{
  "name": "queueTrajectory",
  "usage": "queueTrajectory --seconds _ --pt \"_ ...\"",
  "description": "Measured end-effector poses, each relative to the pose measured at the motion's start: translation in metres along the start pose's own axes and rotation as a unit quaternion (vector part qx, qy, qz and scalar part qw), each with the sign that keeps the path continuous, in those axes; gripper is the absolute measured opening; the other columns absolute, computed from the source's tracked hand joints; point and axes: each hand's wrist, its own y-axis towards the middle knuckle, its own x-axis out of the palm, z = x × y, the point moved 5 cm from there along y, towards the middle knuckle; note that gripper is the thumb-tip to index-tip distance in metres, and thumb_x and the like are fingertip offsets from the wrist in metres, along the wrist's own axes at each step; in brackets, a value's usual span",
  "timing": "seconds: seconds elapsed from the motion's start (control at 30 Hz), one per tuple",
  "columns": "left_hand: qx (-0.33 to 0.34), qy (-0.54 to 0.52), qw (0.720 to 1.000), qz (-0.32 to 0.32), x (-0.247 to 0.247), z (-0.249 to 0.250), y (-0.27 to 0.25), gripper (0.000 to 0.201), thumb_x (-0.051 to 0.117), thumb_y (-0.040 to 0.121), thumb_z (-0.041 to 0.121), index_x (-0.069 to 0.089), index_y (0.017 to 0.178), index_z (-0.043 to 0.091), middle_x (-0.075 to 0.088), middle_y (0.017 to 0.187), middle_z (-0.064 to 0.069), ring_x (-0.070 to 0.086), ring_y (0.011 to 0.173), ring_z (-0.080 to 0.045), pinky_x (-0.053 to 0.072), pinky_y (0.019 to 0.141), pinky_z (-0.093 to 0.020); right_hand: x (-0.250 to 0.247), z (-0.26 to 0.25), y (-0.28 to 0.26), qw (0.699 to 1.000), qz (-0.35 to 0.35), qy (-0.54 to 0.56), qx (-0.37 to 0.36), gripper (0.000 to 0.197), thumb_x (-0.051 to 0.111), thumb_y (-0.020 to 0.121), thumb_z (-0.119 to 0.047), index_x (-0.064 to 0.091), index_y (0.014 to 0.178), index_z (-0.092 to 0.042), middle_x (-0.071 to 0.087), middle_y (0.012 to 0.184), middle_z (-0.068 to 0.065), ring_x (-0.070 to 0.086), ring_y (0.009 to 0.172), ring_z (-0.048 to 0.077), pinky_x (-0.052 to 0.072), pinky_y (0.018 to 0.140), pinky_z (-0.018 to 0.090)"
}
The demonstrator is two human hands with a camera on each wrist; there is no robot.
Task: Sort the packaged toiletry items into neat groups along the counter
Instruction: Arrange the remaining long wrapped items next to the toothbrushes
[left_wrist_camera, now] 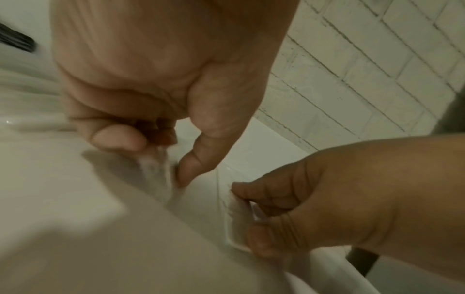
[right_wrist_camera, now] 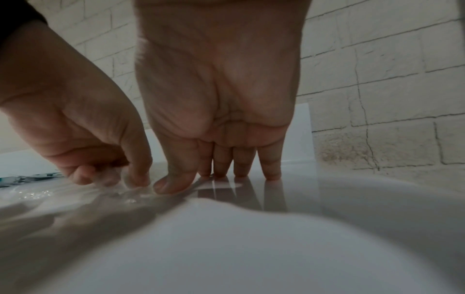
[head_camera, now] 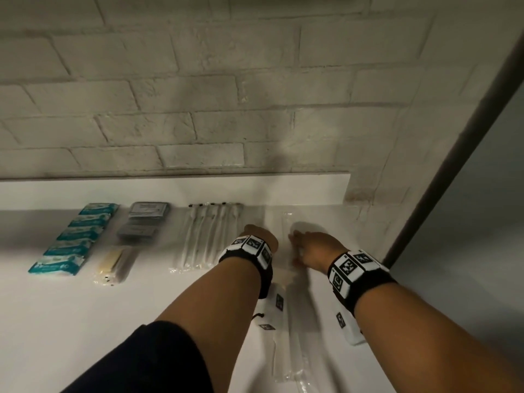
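Observation:
A thin clear-wrapped packet lies on the white counter between my two hands. My left hand has its fingers curled, and thumb and fingers pinch the crinkled clear wrapper. My right hand stands on its fingertips. Its thumb and fingers pinch the packet's flat white edge. Along the back sit sorted rows: teal packets, grey boxes, a yellowish packet and white wrapped sticks.
A second long clear packet lies near the counter's front, under my forearms. A white brick wall rises behind the counter's low back ledge. A dark post marks the counter's right end.

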Motion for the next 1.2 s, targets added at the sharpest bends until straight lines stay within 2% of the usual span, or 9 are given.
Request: queueTrajectory --seconds 0.1,0.17,0.23,0.33,0.5,0.83,1.0,1.1,1.2 --pt "0.033 0.007 0.999 0.042 -0.001 0.009 -0.001 0.063 0.063 0.087 0.021 0.033 0.138 0.002 0.044 0.140 -0.018 0.047 0.128 -0.034 0.042 0.104 -0.039 0.000 0.000 0.001 1.000 -0.006 -0.010 -0.009 0.073 0.063 0.081 -0.043 0.035 0.144 -0.017 0.051 0.140 0.008 0.053 0.122 0.031 0.043 0.102 0.040" --pt "0.111 0.025 0.993 0.045 -0.005 0.019 -0.009 0.065 0.071 0.081 0.032 0.040 0.132 0.006 0.047 0.133 -0.015 0.051 0.122 -0.032 0.044 0.100 -0.037 0.001 0.000 0.002 1.000 -0.002 -0.007 -0.009 0.072 0.065 0.075 -0.042 0.040 0.138 -0.018 0.058 0.129 0.008 0.059 0.113 0.029 0.048 0.095 0.037" --pt "0.183 0.085 0.978 0.048 -0.007 0.022 -0.014 0.051 0.065 0.086 0.036 0.050 0.128 0.011 0.048 0.133 -0.012 0.051 0.120 -0.030 0.042 0.100 -0.035 0.000 0.001 0.001 1.000 0.000 -0.002 -0.009 0.074 0.068 0.074 -0.041 0.039 0.138 -0.017 0.061 0.124 0.008 0.060 0.110 0.029 0.049 0.093 0.036" --pt "0.235 0.191 0.953 0.026 -0.002 0.014 -0.016 0.034 0.053 0.093 0.021 0.060 0.124 0.010 0.055 0.132 -0.011 0.054 0.120 -0.030 0.044 0.099 -0.034 0.000 0.005 0.000 1.000 0.009 -0.009 -0.019 0.075 0.066 0.081 -0.043 0.035 0.144 -0.017 0.054 0.136 0.007 0.054 0.121 0.029 0.045 0.100 0.040" --pt "0.251 0.258 0.933 0.026 -0.005 0.006 -0.017 0.032 0.042 0.094 0.010 0.063 0.118 0.002 0.060 0.124 -0.017 0.057 0.115 -0.032 0.043 0.094 -0.034 -0.005 -0.001 0.000 0.999 0.022 -0.029 -0.028 0.072 0.063 0.085 -0.042 0.033 0.146 -0.019 0.054 0.136 0.007 0.054 0.119 0.029 0.046 0.098 0.037" --pt "0.282 0.301 0.909 0.060 0.002 0.000 -0.014 0.031 0.043 0.094 0.009 0.064 0.115 0.003 0.062 0.121 -0.015 0.058 0.112 -0.030 0.044 0.090 -0.033 0.000 -0.006 0.004 0.999 -0.002 -0.032 -0.010 0.070 0.058 0.087 -0.044 0.028 0.147 -0.024 0.045 0.146 0.004 0.052 0.124 0.030 0.047 0.098 0.044" --pt "0.298 0.323 0.897 0.054 0.000 0.001 -0.014 0.030 0.043 0.094 0.010 0.066 0.111 0.002 0.065 0.115 -0.016 0.061 0.106 -0.032 0.045 0.081 -0.033 -0.018 -0.010 -0.012 0.997 0.025 0.066 -0.021 0.081 0.058 0.089 -0.040 0.010 0.153 -0.030 0.016 0.160 0.003 0.036 0.139 0.027 0.037 0.108 0.037" --pt "0.291 0.328 0.898 0.040 0.002 0.001 -0.012 0.029 0.046 0.093 0.013 0.069 0.107 0.003 0.067 0.111 -0.016 0.064 0.102 -0.033 0.044 0.074 -0.032 -0.032 -0.018 -0.037 0.980 0.095 0.174 0.023 0.073 0.064 0.083 -0.045 0.035 0.145 -0.021 0.048 0.141 0.011 0.053 0.121 0.028 0.045 0.096 0.032" --pt "0.286 0.318 0.903 0.043 0.002 0.001 -0.009 0.028 0.048 0.091 0.014 0.070 0.103 0.003 0.067 0.108 -0.016 0.064 0.100 -0.032 0.045 0.073 -0.032 -0.010 -0.040 -0.068 0.975 -0.012 0.213 0.058 0.071 0.072 0.071 -0.053 0.045 0.126 -0.017 0.064 0.107 0.007 0.061 0.074 0.022 0.049 0.058 0.029"
